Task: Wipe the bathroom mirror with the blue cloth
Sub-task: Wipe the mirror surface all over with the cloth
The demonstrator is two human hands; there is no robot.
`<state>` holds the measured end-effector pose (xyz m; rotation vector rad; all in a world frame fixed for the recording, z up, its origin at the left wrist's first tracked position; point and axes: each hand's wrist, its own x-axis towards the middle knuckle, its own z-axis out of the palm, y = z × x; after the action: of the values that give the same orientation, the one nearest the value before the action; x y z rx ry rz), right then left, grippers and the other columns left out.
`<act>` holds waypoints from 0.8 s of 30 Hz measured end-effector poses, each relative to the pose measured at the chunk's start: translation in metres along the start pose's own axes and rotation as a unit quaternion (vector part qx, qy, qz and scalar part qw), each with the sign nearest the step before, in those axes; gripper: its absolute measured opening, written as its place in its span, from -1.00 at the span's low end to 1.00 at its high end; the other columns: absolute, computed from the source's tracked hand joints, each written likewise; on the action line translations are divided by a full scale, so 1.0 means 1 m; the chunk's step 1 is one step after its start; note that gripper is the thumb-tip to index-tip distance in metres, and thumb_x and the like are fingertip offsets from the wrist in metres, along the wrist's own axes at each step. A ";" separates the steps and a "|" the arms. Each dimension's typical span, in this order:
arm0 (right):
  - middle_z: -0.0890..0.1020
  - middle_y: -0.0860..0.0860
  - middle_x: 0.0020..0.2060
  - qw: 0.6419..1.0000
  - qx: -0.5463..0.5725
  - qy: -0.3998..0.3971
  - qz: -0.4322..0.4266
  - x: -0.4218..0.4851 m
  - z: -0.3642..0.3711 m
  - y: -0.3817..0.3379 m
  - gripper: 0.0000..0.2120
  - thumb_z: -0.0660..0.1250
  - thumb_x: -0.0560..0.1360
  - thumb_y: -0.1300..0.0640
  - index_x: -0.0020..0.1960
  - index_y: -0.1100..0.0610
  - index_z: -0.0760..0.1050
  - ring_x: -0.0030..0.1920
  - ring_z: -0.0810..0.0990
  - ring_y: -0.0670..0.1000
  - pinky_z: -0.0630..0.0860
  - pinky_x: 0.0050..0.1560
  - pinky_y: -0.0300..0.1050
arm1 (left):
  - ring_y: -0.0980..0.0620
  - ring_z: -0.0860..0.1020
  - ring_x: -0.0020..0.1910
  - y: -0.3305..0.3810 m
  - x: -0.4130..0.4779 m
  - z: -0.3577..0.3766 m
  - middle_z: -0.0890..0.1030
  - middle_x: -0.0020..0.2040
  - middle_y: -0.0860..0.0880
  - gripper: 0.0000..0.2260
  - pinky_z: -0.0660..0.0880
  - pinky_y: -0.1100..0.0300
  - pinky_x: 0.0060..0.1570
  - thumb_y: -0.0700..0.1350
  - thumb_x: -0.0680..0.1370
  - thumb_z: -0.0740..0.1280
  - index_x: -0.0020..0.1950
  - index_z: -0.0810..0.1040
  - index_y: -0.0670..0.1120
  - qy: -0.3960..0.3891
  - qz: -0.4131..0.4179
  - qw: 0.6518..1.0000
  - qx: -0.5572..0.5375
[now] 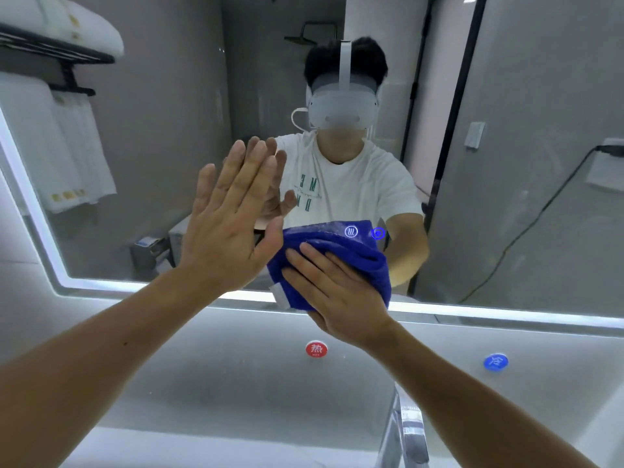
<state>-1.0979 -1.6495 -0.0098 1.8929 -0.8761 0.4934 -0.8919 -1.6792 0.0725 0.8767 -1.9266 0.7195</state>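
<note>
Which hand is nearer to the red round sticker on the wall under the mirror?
Right. The right hand, pressing the blue cloth, is just above the red sticker; the left hand is higher, upper-left.

A white LED strip (141, 287) is glowing along the mirror (169, 130) edge; wide-angle distortion is bending the borders, everything looking slightly soft.
</note>
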 end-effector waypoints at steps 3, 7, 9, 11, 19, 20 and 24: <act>0.43 0.12 0.41 1.000 -0.025 -0.008 0.007 -0.058 -0.005 0.031 -0.46 0.43 0.43 0.15 0.40 0.17 0.47 0.45 0.37 0.14 0.24 0.46 0.04 | -0.13 0.05 0.58 0.012 0.002 -0.003 0.15 0.59 -0.15 -0.44 0.03 -0.25 0.49 0.02 0.62 0.09 0.57 0.16 -0.17 0.008 0.013 1.000 -0.014; 0.30 0.10 0.50 0.995 -0.086 -0.034 0.044 -0.151 -0.017 0.094 -0.37 0.34 0.51 0.10 0.53 0.13 0.22 0.52 0.22 0.13 0.11 0.52 0.05 | -0.16 0.07 0.58 0.024 0.007 -0.005 0.17 0.58 -0.16 -0.45 0.07 -0.27 0.47 0.01 0.62 0.09 0.57 0.14 -0.17 0.018 0.034 0.999 -0.019; 0.30 0.08 0.49 0.991 -0.078 -0.015 0.109 -0.162 -0.018 0.096 -0.44 0.26 0.55 0.10 0.52 0.11 0.24 0.53 0.21 0.13 0.11 0.52 0.07 | -0.17 0.08 0.58 0.028 0.009 -0.002 0.17 0.58 -0.16 -0.45 0.06 -0.26 0.47 0.01 0.62 0.08 0.57 0.14 -0.16 0.022 0.036 0.999 -0.020; 0.35 0.08 0.45 0.981 -0.047 0.026 0.186 -0.147 -0.010 0.075 -0.51 0.24 0.52 0.11 0.44 0.13 0.34 0.51 0.22 0.14 0.10 0.51 0.06 | -0.17 0.09 0.57 0.034 0.011 0.001 0.18 0.58 -0.17 -0.45 0.06 -0.26 0.48 0.02 0.62 0.07 0.57 0.16 -0.18 0.021 0.039 0.999 -0.018; 0.41 0.06 0.44 0.995 -0.052 -0.079 -0.035 -0.061 -0.006 0.018 -0.47 0.35 0.50 0.04 0.45 0.09 0.41 0.45 0.37 0.12 0.19 0.47 0.04 | -0.12 0.05 0.58 0.058 0.023 0.009 0.16 0.59 -0.14 -0.44 0.04 -0.23 0.49 0.01 0.60 0.08 0.58 0.13 -0.15 0.018 0.045 0.998 -0.027; 0.43 0.04 0.43 0.994 -0.048 -0.089 -0.050 -0.066 -0.011 0.026 -0.46 0.39 0.47 0.05 0.44 0.08 0.42 0.44 0.39 0.09 0.24 0.46 0.02 | -0.11 0.04 0.59 0.061 0.026 0.009 0.14 0.59 -0.14 -0.44 0.03 -0.22 0.50 0.02 0.60 0.07 0.58 0.13 -0.15 0.016 0.042 0.999 -0.029; 0.54 0.09 0.33 0.995 -0.062 -0.070 0.013 -0.110 -0.038 0.088 -0.31 0.61 0.23 0.08 0.33 0.14 0.53 0.35 0.50 0.13 0.33 0.38 0.04 | -0.10 0.02 0.59 0.069 0.036 0.004 0.13 0.59 -0.12 -0.44 0.01 -0.23 0.50 0.04 0.62 0.04 0.58 0.12 -0.14 0.022 0.038 0.998 -0.035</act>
<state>-1.2356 -1.6012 -0.0124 1.8202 -1.0017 0.3157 -0.9618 -1.6525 0.0929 0.7411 -1.9432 0.7056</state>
